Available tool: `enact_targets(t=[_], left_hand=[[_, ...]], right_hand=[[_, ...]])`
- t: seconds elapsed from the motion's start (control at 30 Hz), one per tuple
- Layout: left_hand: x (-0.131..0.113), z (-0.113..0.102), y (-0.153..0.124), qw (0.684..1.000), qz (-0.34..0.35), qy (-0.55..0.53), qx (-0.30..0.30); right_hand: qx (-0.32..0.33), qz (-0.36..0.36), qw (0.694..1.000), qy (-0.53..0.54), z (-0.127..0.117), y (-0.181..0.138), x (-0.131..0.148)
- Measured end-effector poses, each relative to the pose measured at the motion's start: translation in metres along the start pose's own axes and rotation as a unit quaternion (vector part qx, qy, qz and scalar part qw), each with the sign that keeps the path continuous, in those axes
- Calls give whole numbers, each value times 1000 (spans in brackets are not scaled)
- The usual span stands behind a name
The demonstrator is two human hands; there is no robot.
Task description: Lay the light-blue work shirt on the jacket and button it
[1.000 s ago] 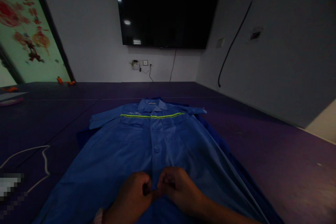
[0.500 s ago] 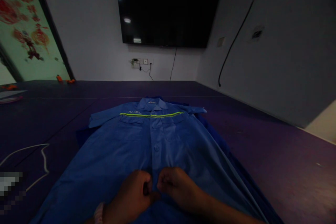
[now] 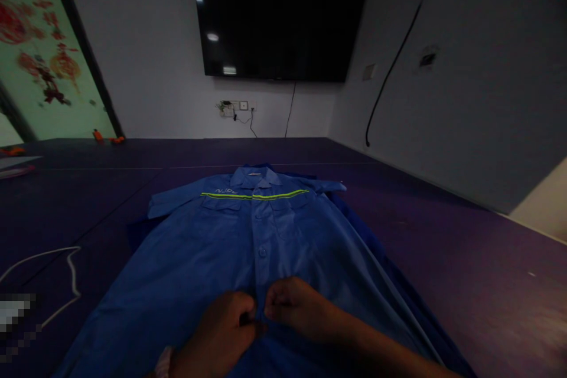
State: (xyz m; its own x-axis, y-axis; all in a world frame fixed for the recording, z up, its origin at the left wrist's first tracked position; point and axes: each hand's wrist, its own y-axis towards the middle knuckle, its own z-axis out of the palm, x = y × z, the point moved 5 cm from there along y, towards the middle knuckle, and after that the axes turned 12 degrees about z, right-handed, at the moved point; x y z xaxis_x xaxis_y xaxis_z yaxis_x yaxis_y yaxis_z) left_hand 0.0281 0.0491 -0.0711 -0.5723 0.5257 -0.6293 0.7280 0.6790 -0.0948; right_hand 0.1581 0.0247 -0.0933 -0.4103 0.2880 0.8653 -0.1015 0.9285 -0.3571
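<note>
A blue short-sleeved work shirt (image 3: 199, 248) lies front up, its collar pointing away from me, with a yellow-green stripe (image 3: 279, 195) across the chest. Buttons run down its front placket, and one button (image 3: 262, 253) shows above my hands. My left hand (image 3: 217, 331) is closed in a pinch on the left side of the placket. Close beside it, my right hand (image 3: 296, 310) pinches the placket's other side with curled fingers. The bit of cloth between the fingertips is dark and partly hidden. A darker blue garment (image 3: 376, 242) shows beneath the shirt's edges.
The shirt lies on a purple floor (image 3: 443, 236). A white cable (image 3: 73, 271) and a pixelated patch (image 3: 13, 313) are at the left. Ahead, a large black television (image 3: 283, 18) hangs above wall sockets (image 3: 239, 106). Orange objects (image 3: 98, 135) sit by the glass door (image 3: 53, 59).
My view has shifted slightly. Both hands stay at the placket, fingertips pinched close together, with only small finger movements.
</note>
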Motion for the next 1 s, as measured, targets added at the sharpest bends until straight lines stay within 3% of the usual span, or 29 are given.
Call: enact_targets(t=[0.3, 0.47, 0.73, 0.87, 0.93, 1.0], left_hand=[[0, -1, 2, 998, 48, 37, -34], [3, 3, 1, 991, 74, 79, -76], [-15, -2, -1, 985, 145, 79, -58], [-29, -7, -23, 977, 189, 100, 0], [-28, -4, -43, 972, 199, 118, 24], [-20, 0, -63, 978, 177, 109, 2]], right_hand=[[-69, -40, 986, -145, -1, -11, 9], [-116, -68, 960, -244, 0, -13, 10], [-140, -152, 905, -372, 5, -19, 23], [-122, -211, 888, -390, 7, -43, 35], [-139, -217, 893, -370, 11, -60, 31], [-173, -207, 909, -318, 17, -77, 17]])
